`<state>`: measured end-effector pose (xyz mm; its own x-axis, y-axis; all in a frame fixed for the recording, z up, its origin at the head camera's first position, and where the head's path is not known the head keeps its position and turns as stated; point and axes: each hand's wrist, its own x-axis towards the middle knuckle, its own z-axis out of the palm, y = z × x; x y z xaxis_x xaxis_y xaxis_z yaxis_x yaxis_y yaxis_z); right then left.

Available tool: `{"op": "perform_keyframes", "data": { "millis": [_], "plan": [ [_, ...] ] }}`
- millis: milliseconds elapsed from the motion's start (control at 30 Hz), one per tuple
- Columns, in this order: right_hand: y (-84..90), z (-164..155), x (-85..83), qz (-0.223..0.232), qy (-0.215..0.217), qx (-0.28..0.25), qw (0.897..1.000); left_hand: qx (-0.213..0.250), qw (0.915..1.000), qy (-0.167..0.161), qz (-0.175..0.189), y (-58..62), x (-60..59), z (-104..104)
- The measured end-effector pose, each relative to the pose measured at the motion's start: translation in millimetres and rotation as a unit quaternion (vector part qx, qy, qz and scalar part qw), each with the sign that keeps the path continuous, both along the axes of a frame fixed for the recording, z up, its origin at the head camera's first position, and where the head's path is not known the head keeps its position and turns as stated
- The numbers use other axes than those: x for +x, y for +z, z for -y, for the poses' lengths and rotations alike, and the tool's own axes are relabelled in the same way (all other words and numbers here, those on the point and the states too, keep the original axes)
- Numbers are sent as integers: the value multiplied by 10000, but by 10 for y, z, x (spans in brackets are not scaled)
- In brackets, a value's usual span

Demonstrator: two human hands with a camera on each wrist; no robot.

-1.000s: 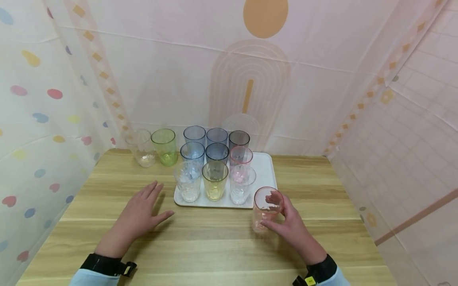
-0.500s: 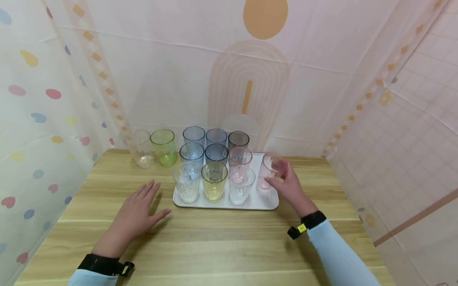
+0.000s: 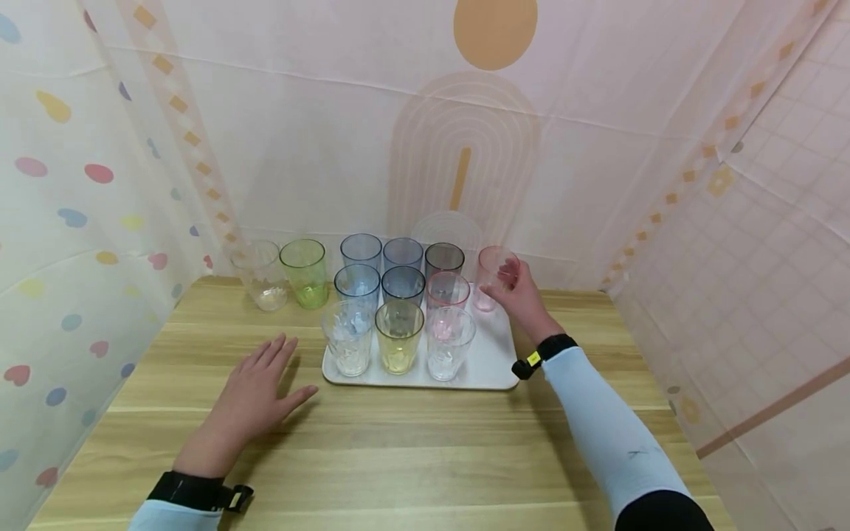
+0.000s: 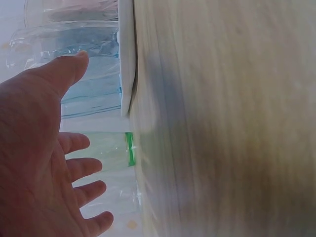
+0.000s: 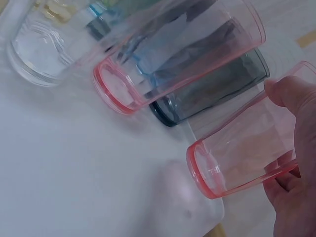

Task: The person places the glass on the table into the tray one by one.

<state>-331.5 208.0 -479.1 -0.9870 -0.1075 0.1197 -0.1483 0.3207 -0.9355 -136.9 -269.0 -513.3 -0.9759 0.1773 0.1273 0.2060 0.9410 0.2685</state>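
Note:
My right hand (image 3: 527, 302) pinches a clear pink tumbler (image 3: 491, 274) at the far right corner of the white tray (image 3: 494, 361). In the right wrist view thumb and fingers hold the upper part of this upright tumbler; whether its base touches the tray I cannot tell. Just left of it stand a dark grey tumbler (image 5: 212, 91) and another pink tumbler (image 5: 173, 59). My left hand (image 3: 252, 391) holds nothing, its fingers spread over the table left of the tray. Nearest to it on the tray is a colourless tumbler (image 3: 350, 346).
Several blue, a yellow (image 3: 398, 343) and a second colourless tumbler (image 3: 448, 350) fill the tray's left and middle. A green tumbler (image 3: 305, 276) and a colourless one (image 3: 262, 280) stand on the wooden table (image 3: 398, 457) at the back left. A patterned cloth (image 3: 299, 133) hangs behind.
My right hand has carried the pink tumbler from in front of the tray's near right edge to its far right corner. The left hand has stayed nearly still.

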Motion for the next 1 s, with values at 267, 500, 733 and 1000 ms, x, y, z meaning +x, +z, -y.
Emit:
{"op": "perform_keyframes", "data": {
  "millis": [267,500,733,1000],
  "plan": [
    [-26,39,-161,5,-60,54,10000,107,9999,59,8,11,-8,-3],
    [-17,86,-211,148,-127,201,9996,122,9999,57,14,17,-12,-1],
    [-39,113,-207,318,-124,272,9990,128,9999,98,10,19,-8,7],
    [-115,125,-205,449,-94,352,9983,116,9998,132,11,28,12,17]
  ]
}}
